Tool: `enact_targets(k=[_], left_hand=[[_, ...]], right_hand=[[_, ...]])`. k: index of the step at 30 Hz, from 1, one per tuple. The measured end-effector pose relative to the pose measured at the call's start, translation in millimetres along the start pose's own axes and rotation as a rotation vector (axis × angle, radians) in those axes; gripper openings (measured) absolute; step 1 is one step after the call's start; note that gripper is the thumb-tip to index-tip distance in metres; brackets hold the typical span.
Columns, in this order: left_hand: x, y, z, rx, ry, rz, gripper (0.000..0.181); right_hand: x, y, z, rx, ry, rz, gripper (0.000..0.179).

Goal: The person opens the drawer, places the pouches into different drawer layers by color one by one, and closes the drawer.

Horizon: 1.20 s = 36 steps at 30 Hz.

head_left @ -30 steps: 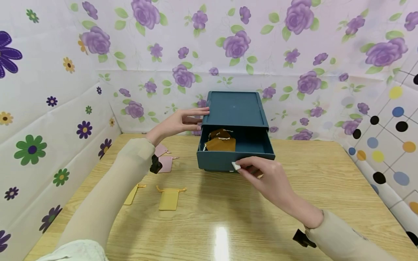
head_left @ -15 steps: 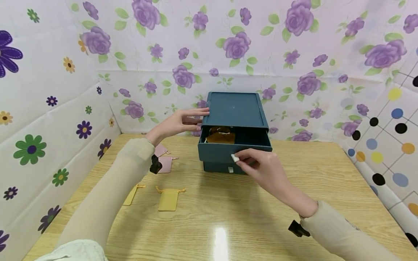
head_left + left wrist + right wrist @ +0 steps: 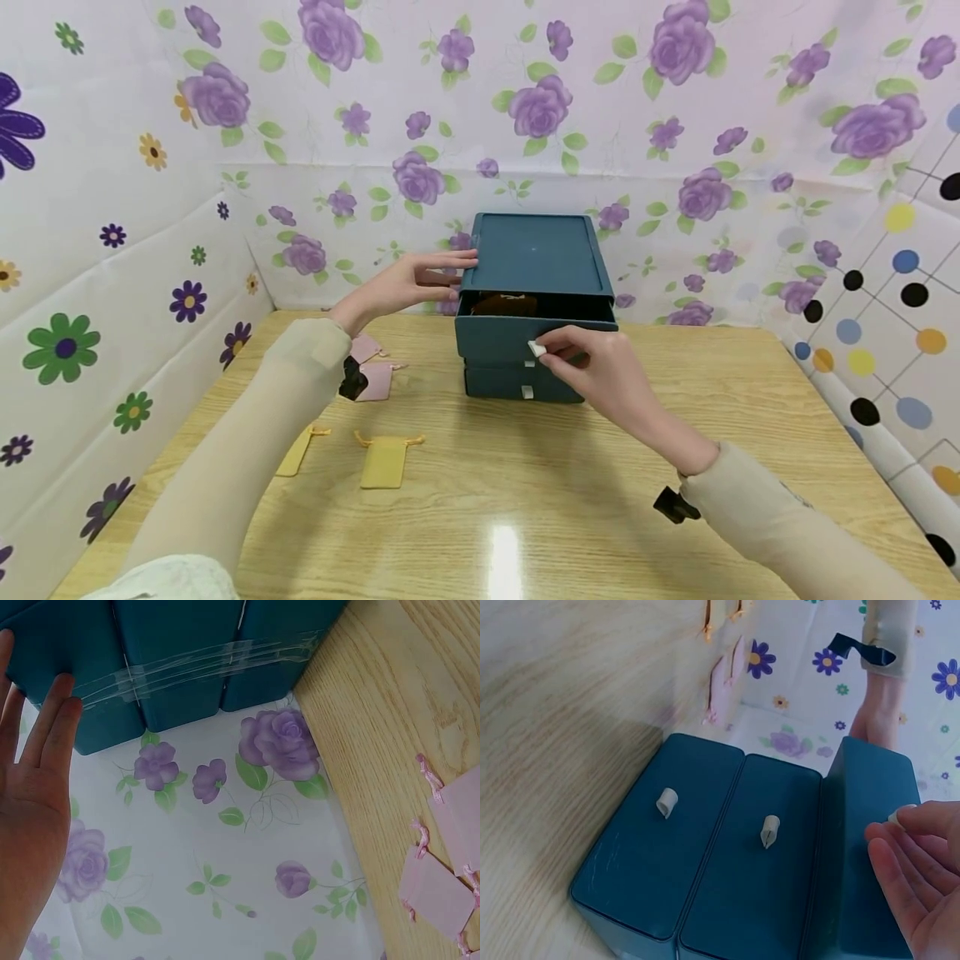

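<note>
A dark teal drawer unit of three stacked drawers stands against the back cloth. Its top drawer is pulled out a little, and a brown pouch shows in the dark gap. My right hand pinches the white pull tab on that drawer's front between thumb and fingers. At the unit's upper left edge, my left hand rests with fingers extended; in the left wrist view they lie along the taped side. The lower two drawers are closed, each with a white tab.
Yellow drawstring pouches lie on the wooden table at front left. Pink drawstring pouches lie beyond them, partly hidden by the left forearm. Patterned cloth walls stand at the back and both sides.
My right hand has pushed the top drawer inward, narrowing its opening and hiding most of the brown pouches inside. The left hand has stayed against the unit.
</note>
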<state>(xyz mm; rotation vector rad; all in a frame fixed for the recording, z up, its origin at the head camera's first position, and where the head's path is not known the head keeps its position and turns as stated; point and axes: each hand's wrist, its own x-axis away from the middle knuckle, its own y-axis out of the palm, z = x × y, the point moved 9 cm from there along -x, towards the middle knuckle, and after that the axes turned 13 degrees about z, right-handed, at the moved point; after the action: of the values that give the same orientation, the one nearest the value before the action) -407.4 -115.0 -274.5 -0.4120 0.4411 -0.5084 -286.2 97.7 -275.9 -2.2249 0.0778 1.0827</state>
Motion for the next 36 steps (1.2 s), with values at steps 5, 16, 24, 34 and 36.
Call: enact_targets(k=[5, 16, 24, 34, 36], left_hand=[[-1.7, -1.7, -1.0, -0.006, 0.0, 0.005, 0.055], [-1.9, -1.3, -1.1, 0.006, 0.0, -0.003, 0.056], [-2.8, -0.8, -2.2, 0.002, 0.019, -0.002, 0.053], [-1.6, -0.6, -1.6, 0.004, 0.02, 0.003, 0.054], [-1.2, -0.5, -2.1, 0.005, 0.02, 0.003, 0.054]], right_hand=[[-7.7, 2.0, 5.5, 0.003, 0.01, 0.002, 0.019], [-18.2, 6.2, 17.6, 0.038, 0.022, 0.016, 0.02], [-21.5, 8.7, 25.2, 0.04, 0.046, 0.022, 0.02], [-25.4, 11.8, 29.6, 0.055, 0.071, 0.027, 0.019], [-25.5, 12.6, 29.8, 0.053, 0.069, 0.032, 0.019]])
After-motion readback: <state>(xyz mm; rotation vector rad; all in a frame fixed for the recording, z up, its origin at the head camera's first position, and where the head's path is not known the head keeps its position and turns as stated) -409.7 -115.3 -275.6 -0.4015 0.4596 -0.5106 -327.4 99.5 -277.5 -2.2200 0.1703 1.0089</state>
